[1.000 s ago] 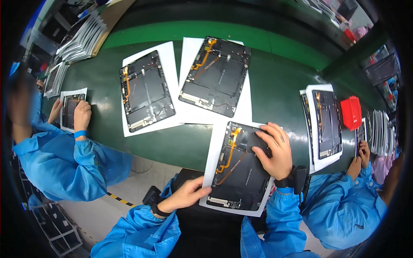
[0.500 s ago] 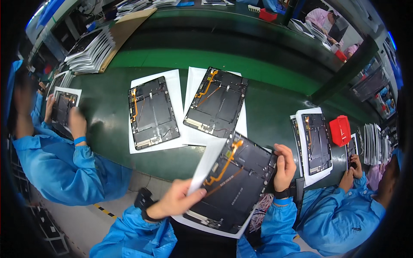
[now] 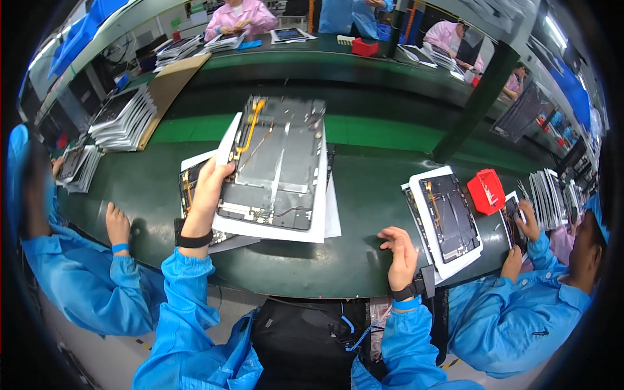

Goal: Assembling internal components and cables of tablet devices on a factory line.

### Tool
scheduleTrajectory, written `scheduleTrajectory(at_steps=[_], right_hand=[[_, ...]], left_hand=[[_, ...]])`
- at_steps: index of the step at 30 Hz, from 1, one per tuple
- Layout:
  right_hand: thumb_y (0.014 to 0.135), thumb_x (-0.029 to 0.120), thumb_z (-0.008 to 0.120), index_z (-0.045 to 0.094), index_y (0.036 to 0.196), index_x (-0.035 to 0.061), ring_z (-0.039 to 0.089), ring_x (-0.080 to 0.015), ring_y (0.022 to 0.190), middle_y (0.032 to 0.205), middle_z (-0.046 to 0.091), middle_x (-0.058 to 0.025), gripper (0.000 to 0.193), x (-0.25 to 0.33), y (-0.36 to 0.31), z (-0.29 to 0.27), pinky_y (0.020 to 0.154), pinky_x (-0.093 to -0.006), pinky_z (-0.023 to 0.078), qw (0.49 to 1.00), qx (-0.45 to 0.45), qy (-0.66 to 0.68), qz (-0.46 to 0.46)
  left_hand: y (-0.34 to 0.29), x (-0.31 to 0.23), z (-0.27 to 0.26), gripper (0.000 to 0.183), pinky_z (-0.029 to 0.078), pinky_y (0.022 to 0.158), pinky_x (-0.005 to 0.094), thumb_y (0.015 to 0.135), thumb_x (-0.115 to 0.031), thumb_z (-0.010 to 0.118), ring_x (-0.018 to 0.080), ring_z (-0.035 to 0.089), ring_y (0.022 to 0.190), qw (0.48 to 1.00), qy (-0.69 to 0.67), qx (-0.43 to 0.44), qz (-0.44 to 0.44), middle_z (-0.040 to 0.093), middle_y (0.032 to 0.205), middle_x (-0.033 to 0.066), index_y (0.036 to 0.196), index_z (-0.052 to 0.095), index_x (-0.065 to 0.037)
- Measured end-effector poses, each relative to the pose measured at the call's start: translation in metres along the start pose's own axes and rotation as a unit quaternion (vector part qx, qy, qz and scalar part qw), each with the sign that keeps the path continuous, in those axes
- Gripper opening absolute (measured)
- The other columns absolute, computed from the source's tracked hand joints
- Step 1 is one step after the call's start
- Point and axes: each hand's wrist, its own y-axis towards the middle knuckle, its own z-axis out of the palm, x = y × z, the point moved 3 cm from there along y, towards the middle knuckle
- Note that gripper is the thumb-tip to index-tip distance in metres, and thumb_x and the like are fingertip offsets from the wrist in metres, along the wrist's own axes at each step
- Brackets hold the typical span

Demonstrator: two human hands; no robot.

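Note:
My left hand (image 3: 205,190) grips the left edge of an open tablet housing (image 3: 279,166), thumb on top. A white sheet (image 3: 227,138) lies under that housing and is held with it. The housing is dark inside, with an orange flex cable along its left side. Beneath it, other housings on white sheets lie on the table, mostly covered; part of one lower housing (image 3: 187,179) shows at the left. My right hand (image 3: 401,255) is empty over the table's near edge, fingers loosely bent and apart, left of a stack of housings.
The green table (image 3: 312,270) holds a housing stack (image 3: 448,218) on white sheets and a red bin (image 3: 486,192) at the right. Co-workers in blue sit on both sides. A stack of white-sheeted panels (image 3: 123,120) stands far left. A dark post (image 3: 474,104) rises at the right.
The tablet housing has moved from near my body, away and leftward over the others. My right hand has let go of it and drawn apart. The view has tilted up.

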Motion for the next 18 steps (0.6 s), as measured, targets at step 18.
scheduleTrajectory(at_steps=[18], right_hand=[[0.088, -0.003, 0.073, 0.075, 0.101, -0.0009, 0.072, -0.0321, 0.098, 0.106, 0.073, -0.0158, 0.013, 0.065, -0.043, -0.076, 0.088, -0.0382, 0.056, 0.938, -0.060, -0.327, -0.100]], left_hand=[[-0.017, 0.047, 0.007, 0.066, 0.042, 0.114, 0.0395, 0.098, -0.020, 0.072, 0.0297, 0.053, 0.140, 0.966, 0.258, -0.001, 0.014, 0.058, 0.149, 0.0236, 0.155, 0.046, 0.001]])
